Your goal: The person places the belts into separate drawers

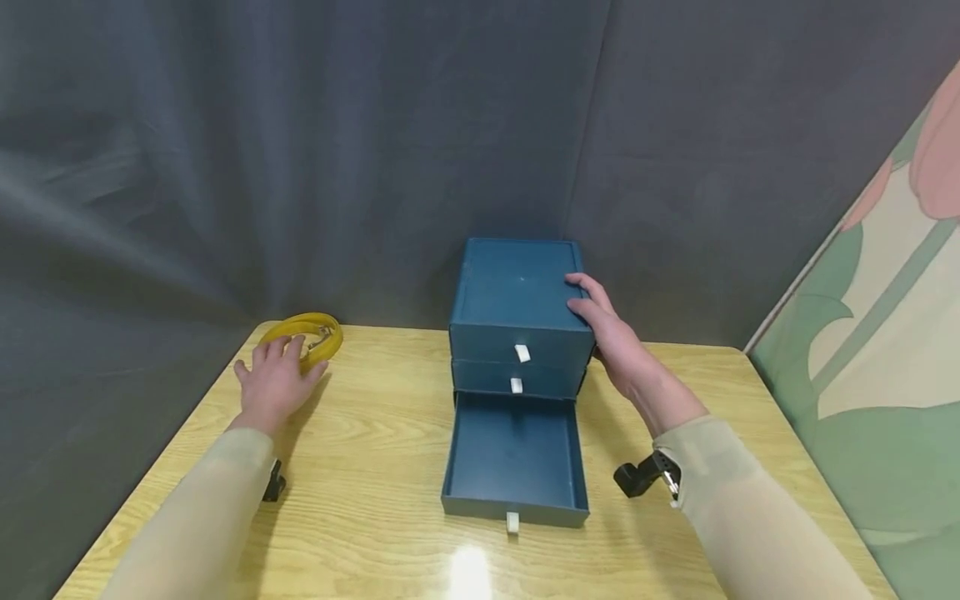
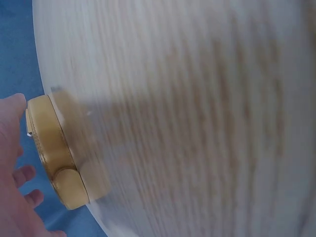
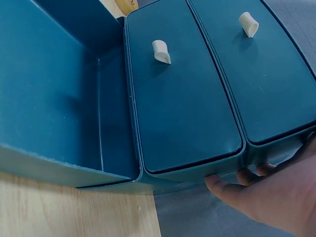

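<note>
A coiled yellow belt with a metal buckle lies at the table's far left corner. Over its near side is my left hand, fingers spread; in the left wrist view the fingertips come close to the belt, but whether they touch is unclear. A dark blue drawer box stands right of centre. Its bottom drawer is pulled out with a bare floor, while the two upper drawers are closed. My right hand rests against the box's right side, fingers at the top edge, lightly bent.
White pull tabs, one of them this lowest tab, stick out from the drawer fronts. The wooden table ends at a dark grey curtain behind. A flower-patterned cloth hangs at the right.
</note>
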A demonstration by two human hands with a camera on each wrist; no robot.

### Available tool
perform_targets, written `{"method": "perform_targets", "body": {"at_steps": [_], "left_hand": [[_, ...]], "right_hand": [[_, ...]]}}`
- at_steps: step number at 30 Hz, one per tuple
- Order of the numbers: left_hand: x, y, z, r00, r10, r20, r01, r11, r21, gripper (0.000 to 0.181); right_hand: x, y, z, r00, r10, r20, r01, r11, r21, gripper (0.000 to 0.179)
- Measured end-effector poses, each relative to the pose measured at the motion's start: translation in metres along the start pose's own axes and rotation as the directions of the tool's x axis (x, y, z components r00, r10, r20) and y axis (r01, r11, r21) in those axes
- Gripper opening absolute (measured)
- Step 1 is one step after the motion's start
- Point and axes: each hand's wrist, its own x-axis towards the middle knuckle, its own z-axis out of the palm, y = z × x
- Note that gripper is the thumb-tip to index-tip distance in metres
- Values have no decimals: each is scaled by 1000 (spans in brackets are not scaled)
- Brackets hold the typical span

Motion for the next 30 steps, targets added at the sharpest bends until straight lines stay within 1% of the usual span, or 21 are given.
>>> {"method": "perform_targets", "body": {"at_steps": [4,9,16,26,30], "left_hand": [[2,-6,1,1000,0,12,0,1000,2,79],[4,-6,2,999,-5,38,5,1000,-21,79],[2,-4,2,994,-53,94,58,997,-46,83],[9,-1,9,992,-70,105,76,996,-54,75],[9,2,8,991,-75,115,81,995,-50,73]], "right_hand": [[-1,0,2,1000,6,0,-6,1000,12,58],[-1,1,3,1000,6,-8,-6,1000,11,58],[0,3,5,1000,-1,-3,1,1000,3,57],[-1,4,2,1000,-1,-2,1,1000,11,57],[-2,4,2,1000,-11,1,11,1000,7,56]]}}
